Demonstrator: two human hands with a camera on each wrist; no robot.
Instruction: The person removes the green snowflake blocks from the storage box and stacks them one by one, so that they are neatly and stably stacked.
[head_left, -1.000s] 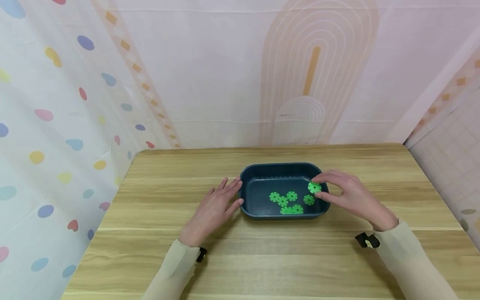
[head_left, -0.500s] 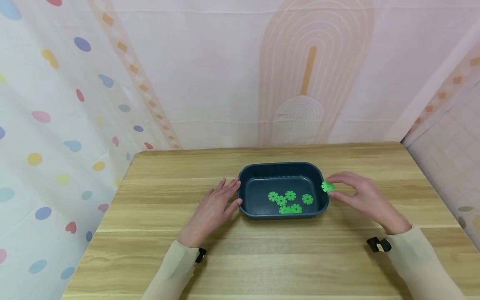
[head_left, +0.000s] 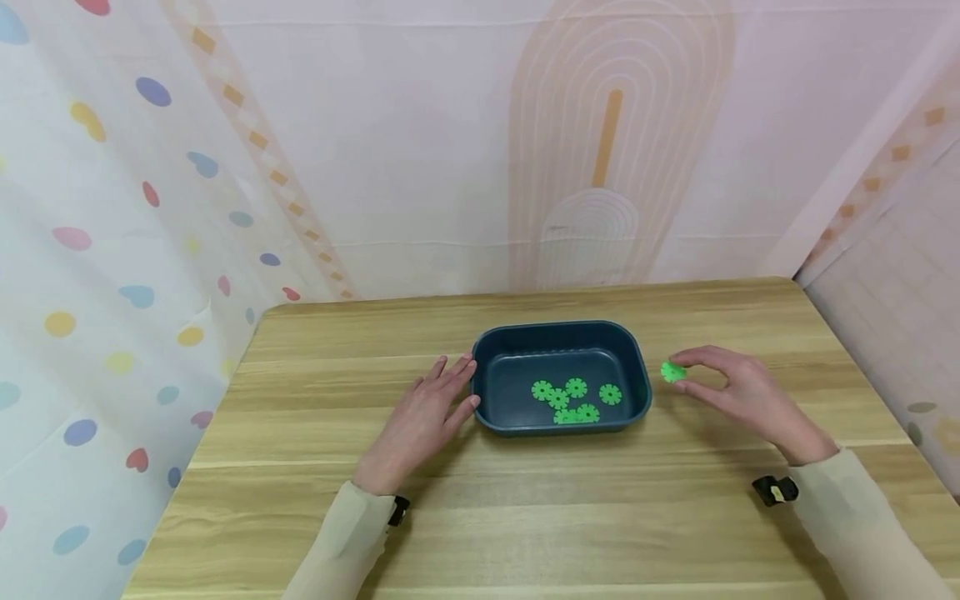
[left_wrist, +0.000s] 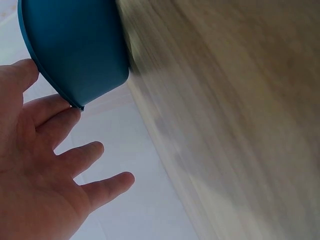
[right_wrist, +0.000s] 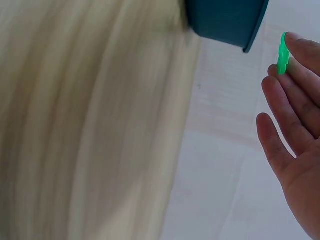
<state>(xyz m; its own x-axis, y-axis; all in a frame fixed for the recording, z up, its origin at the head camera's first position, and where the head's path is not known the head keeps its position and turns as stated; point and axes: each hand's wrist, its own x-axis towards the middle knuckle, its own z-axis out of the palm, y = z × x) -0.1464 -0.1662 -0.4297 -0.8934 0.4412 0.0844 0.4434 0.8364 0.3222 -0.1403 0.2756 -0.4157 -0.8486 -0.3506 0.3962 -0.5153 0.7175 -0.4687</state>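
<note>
A dark blue rectangular tray stands on the table, with several green notched discs lying flat in its front and right part. My left hand touches the tray's left rim with its fingertips, the fingers spread and fairly straight; the left wrist view shows thumb and fingers at the rim. To the right of the tray my right hand pinches one green notched disc between thumb and fingers. The right wrist view shows that disc edge-on, held apart from the tray wall.
The tray stands on a wood-grain table. Behind the table hangs a pale patterned curtain, and a dotted one hangs at the left. A black strap piece sits at the right wrist.
My right hand has carried the pinched green disc from above the tray's right end out past the rim to the right. My left hand stays at the left rim.
</note>
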